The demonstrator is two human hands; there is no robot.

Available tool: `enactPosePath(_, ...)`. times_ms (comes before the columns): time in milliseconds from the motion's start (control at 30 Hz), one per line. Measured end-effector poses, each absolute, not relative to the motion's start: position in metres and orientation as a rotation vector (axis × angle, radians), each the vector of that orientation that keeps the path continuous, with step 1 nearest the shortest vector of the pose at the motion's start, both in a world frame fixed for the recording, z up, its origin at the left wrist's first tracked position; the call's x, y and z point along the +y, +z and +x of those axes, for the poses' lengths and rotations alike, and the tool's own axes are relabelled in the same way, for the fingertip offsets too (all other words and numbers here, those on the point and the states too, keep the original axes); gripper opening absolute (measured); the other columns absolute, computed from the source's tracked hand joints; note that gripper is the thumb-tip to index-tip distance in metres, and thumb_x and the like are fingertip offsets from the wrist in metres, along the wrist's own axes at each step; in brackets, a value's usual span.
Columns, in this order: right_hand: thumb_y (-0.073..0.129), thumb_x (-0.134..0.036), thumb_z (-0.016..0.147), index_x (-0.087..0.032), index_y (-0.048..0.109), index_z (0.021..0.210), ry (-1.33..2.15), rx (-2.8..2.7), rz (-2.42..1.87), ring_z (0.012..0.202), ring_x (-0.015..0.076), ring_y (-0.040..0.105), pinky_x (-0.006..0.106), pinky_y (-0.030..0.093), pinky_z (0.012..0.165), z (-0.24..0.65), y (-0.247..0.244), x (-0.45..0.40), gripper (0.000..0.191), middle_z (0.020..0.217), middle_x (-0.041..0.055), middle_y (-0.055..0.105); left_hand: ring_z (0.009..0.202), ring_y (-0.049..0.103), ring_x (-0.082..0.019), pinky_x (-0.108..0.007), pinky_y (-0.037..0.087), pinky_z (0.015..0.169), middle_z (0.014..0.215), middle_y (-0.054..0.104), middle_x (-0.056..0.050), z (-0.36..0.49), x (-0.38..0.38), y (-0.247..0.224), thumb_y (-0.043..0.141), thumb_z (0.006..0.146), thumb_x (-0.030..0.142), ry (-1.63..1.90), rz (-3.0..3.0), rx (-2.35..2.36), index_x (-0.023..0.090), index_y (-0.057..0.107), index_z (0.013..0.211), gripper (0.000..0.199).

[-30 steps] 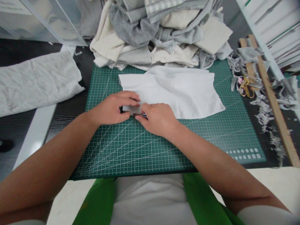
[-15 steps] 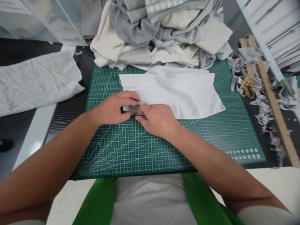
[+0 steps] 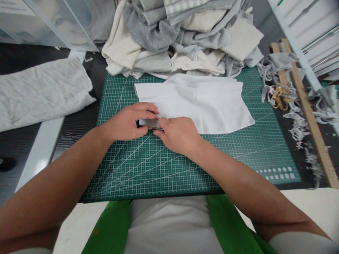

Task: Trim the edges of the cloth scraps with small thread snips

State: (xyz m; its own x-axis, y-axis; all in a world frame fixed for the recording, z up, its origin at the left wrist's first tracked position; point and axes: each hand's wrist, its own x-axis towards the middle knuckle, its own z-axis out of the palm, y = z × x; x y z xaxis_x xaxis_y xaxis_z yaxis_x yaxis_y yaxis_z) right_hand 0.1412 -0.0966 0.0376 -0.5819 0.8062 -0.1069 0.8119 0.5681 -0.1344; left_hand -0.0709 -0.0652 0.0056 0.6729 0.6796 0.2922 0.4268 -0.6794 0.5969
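A white cloth (image 3: 206, 106) lies folded on the green cutting mat (image 3: 159, 173). My left hand (image 3: 132, 121) rests at the cloth's lower left corner, its fingers on the fabric and a gap between thumb and index finger. My right hand (image 3: 180, 135) is closed at the near edge of the cloth, just right of my left fingertips. Thumb and index finger pinch there around something small and thin, mostly hidden, that I cannot make out.
A pile of grey and cream fabrics (image 3: 196, 38) covers the mat's far edge. On the left lies a light grey cloth (image 3: 42, 91) near a clear bin (image 3: 55, 24). Gold-handled scissors (image 3: 279, 98), wooden rulers (image 3: 312, 120) and fabric scraps (image 3: 298, 127) sit on the right.
My right thumb and index finger have drawn slightly closer together, and less of the shiny thing between them shows. My left hand and the white cloth look nearly unchanged.
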Motion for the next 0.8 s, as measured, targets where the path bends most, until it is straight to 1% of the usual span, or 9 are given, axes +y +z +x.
enactPosePath(233,0.044,-0.046,0.098,-0.019,0.066,0.105,-0.228,2.775,1.415,0.075,0.0244,0.069,0.034,0.037,0.061,0.143,0.038,-0.095,0.034,0.089,0.0078,0.076,0.122,0.060,-0.024,-0.040,0.048,0.108,0.129,0.062,-0.011,-0.071,-0.065,0.005,0.057,0.076,0.011,0.710,2.409,0.846,0.017,0.068,0.112,0.038)
enactPosePath(533,0.048,-0.049,0.096,-0.021,0.067,0.100,-0.240,2.759,1.390,0.076,0.0234,0.067,0.032,0.032,0.059,0.158,0.040,-0.089,0.034,0.084,0.0049,0.075,0.124,0.059,-0.023,-0.040,0.047,0.111,0.132,0.061,-0.009,-0.071,-0.067,0.005,0.058,0.080,0.013,0.726,2.410,0.851,0.020,0.068,0.116,0.037)
enactPosePath(800,0.047,-0.050,0.096,-0.022,0.068,0.098,-0.254,2.760,1.341,0.074,0.0228,0.066,0.032,0.033,0.061,0.165,0.041,-0.088,0.035,0.084,0.0056,0.075,0.124,0.059,-0.023,-0.041,0.048,0.110,0.132,0.061,-0.010,-0.069,-0.069,0.006,0.058,0.084,0.016,0.704,2.441,0.873,0.020,0.068,0.115,0.033)
